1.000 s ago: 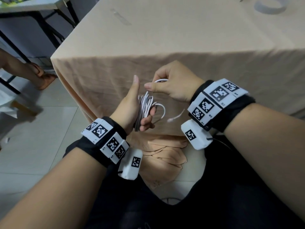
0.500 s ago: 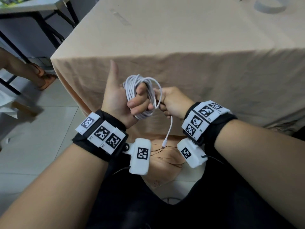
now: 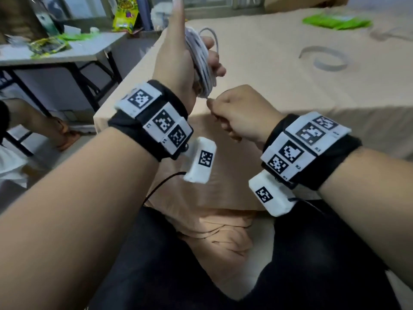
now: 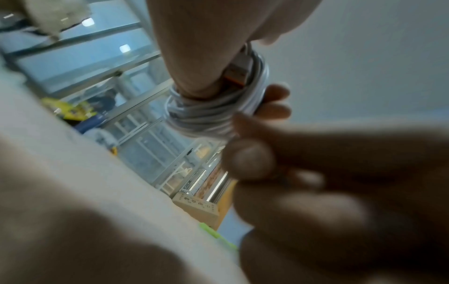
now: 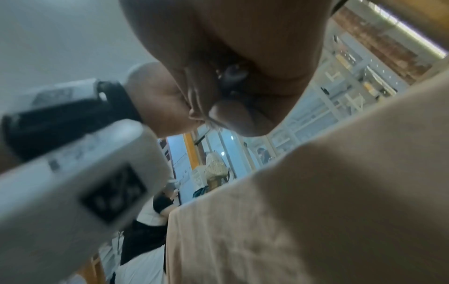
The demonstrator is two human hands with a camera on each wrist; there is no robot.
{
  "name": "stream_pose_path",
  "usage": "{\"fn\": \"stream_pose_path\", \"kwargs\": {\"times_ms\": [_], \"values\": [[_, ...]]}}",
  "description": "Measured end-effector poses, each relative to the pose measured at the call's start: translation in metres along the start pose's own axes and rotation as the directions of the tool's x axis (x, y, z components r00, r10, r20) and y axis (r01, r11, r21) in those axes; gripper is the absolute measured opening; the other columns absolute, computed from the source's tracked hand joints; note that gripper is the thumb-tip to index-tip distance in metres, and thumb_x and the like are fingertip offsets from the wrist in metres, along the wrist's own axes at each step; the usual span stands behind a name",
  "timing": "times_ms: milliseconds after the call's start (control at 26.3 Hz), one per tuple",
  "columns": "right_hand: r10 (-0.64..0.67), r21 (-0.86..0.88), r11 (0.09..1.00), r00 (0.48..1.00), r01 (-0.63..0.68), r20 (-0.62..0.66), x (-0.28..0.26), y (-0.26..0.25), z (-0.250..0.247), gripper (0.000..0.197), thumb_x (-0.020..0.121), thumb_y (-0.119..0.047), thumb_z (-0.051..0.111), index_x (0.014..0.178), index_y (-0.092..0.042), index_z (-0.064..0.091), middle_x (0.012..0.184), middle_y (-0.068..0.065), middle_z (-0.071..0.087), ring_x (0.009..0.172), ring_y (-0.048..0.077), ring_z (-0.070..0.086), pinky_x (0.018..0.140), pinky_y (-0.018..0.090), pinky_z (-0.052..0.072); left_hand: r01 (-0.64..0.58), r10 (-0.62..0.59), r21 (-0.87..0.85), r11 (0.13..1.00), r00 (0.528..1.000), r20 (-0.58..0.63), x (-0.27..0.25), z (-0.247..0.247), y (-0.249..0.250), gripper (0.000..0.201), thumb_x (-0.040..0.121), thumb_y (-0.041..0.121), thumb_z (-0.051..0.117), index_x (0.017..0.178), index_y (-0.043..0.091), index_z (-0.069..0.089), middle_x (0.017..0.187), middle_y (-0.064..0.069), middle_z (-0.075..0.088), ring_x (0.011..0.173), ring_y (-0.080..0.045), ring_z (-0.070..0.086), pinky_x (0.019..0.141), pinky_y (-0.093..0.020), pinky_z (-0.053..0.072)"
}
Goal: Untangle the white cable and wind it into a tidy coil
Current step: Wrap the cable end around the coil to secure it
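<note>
- Head view, starting at the far left: a grey side desk (image 3: pixel 67 52) is carrying green and yellow packets (image 3: pixel 124 13), and another person's arm (image 3: pixel 44 124) is showing below it.
- Next, the left hand (image 3: pixel 178 61) is standing raised above the near corner of the counter (image 3: pixel 279 70), thumb pointing up, fingers (image 3: pixel 215 63) curling round the cable (image 3: pixel 201 61).
- Cable is sitting as a bundle of white loops around that hand, with one loose loop arcing out at the top.
- Left wrist view is showing the same coil (image 4: pixel 213 113) wrapped round the palm, an orange-tipped plug (image 4: pixel 237 75) tucked between the loops and the hand (image 4: pixel 206 48), fingertips (image 4: pixel 275 100) pressing on the loops.
- Just below the coil, the right hand (image 3: pixel 241 115) is making a closed fist, thumb and forefinger pinching a short strand that is running up to the bundle.
- Right wrist view is showing that hand (image 5: pixel 230 76) tightly curled; the strand itself is too blurred to make out there.
- Further right, a grey tape ring (image 3: pixel 324 58) is lying on the tan cloth, with a green bag (image 3: pixel 335 20) at the far edge.
</note>
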State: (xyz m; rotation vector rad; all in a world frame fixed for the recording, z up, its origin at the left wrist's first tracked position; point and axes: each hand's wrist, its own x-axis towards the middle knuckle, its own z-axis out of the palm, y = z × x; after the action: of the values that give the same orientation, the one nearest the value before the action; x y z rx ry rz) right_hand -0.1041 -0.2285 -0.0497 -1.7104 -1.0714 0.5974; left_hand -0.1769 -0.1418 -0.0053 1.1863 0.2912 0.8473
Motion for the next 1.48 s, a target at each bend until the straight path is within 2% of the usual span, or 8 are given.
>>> {"fn": "stream_pose_path", "kwargs": {"times_ms": [152, 266, 494, 761, 875, 1027, 1179, 1483], "values": [[-0.031, -0.098, 0.995, 0.999, 0.028, -0.028, -0.002, -0.016, -0.031, 0.032, 0.087, -0.019, 0.063, 0.062, 0.000, 0.064, 0.042, 0.006, 0.046, 0.038, 0.023, 0.041, 0.043, 0.026, 0.037, -0.051, 0.066, 0.487, 0.872, 0.998, -0.013, 0.006, 0.019, -0.001, 0.059, 0.099, 0.055, 0.028, 0.078, 0.006, 0.054, 0.059, -0.013, 0.055, 0.049, -0.023, 0.055, 0.046, -0.025, 0.040], [-0.037, -0.141, 0.990, 0.994, 0.022, -0.103, 0.004, -0.023, -0.049, 0.019, 0.081, -0.004, 0.066, 0.070, 0.010, 0.061, 0.053, 0.016, 0.052, 0.042, 0.023, 0.048, 0.045, 0.028, 0.043, -0.132, 0.097, 0.780, 0.612, 0.991, 0.092, 0.007, 0.035, -0.001, 0.032, 0.102, 0.043, 0.029, 0.079, 0.029, 0.048, 0.055, 0.002, 0.052, 0.056, -0.011, 0.057, 0.055, -0.024, 0.040], [-0.149, -0.309, 0.945, 0.979, 0.101, -0.136, 0.022, -0.038, -0.084, 0.009, 0.071, 0.002, 0.064, 0.063, 0.004, 0.069, 0.054, 0.014, 0.068, 0.049, 0.024, 0.067, 0.051, 0.030, 0.053, -0.173, 0.026, 0.863, 0.475, 0.983, 0.183, 0.029, 0.069, 0.016, 0.062, 0.102, 0.051, 0.018, 0.057, 0.014, 0.039, 0.053, -0.005, 0.048, 0.045, -0.016, 0.044, 0.038, -0.015, 0.031], [-0.363, -0.576, 0.803, 0.891, 0.151, -0.272, 0.073, -0.051, -0.122, 0.029, 0.064, -0.028, 0.075, 0.082, -0.012, 0.058, 0.078, -0.004, 0.059, 0.072, 0.014, 0.053, 0.067, 0.030, 0.044, 0.191, -0.399, 0.657, 0.729, 0.899, 0.181, 0.099, 0.082, 0.022, 0.063, 0.088, 0.075, 0.027, 0.066, 0.017, 0.037, 0.050, -0.013, 0.034, 0.039, -0.017, 0.032, 0.045, -0.022, 0.031], [-0.245, -0.322, 0.929, 0.956, 0.183, -0.164, 0.099, -0.045, -0.129, 0.050, 0.065, -0.041, 0.074, 0.107, -0.023, 0.054, 0.099, -0.005, 0.060, 0.089, 0.007, 0.057, 0.082, 0.026, 0.045, 0.315, -0.565, 0.591, 0.742, 0.768, 0.301, 0.130, 0.078, 0.022, 0.067, 0.080, 0.083, 0.029, 0.066, 0.018, 0.031, 0.050, -0.008, 0.028, 0.031, -0.013, 0.026, 0.053, -0.022, 0.019], [-0.203, -0.249, 0.956, 0.963, 0.156, -0.175, 0.123, -0.030, -0.125, 0.039, 0.075, -0.057, 0.067, 0.085, -0.019, 0.063, 0.073, -0.009, 0.064, 0.069, 0.008, 0.060, 0.072, 0.030, 0.052, 0.489, -0.669, 0.459, 0.742, 0.587, 0.456, 0.151, 0.061, 0.014, 0.071, 0.081, 0.081, 0.027, 0.065, 0.013, 0.034, 0.032, -0.002, 0.032, 0.025, -0.014, 0.029, 0.050, -0.023, 0.030], [-0.141, -0.225, 0.971, 0.954, 0.082, -0.263, 0.142, -0.032, -0.119, 0.060, 0.087, -0.065, 0.046, 0.067, -0.010, 0.055, 0.064, 0.001, 0.056, 0.062, 0.020, 0.054, 0.073, 0.039, 0.049, 0.652, -0.669, 0.240, 0.719, 0.557, 0.492, 0.161, 0.053, 0.001, 0.057, 0.085, 0.072, 0.037, 0.075, 0.017, 0.042, 0.032, 0.002, 0.039, 0.024, -0.008, 0.038, 0.045, -0.022, 0.048], [0.031, -0.237, 0.965, 0.948, -0.111, -0.317, 0.151, -0.035, -0.113, 0.072, 0.087, -0.074, 0.029, 0.055, -0.014, 0.052, 0.057, 0.001, 0.060, 0.059, 0.021, 0.058, 0.070, 0.034, 0.045, 0.779, -0.715, 0.038, 0.626, 0.553, 0.427, 0.160, 0.051, -0.005, 0.063, 0.079, 0.075, 0.047, 0.061, 0.016, 0.039, 0.031, 0.002, 0.040, 0.026, -0.009, 0.044, 0.048, -0.020, 0.048]]}}
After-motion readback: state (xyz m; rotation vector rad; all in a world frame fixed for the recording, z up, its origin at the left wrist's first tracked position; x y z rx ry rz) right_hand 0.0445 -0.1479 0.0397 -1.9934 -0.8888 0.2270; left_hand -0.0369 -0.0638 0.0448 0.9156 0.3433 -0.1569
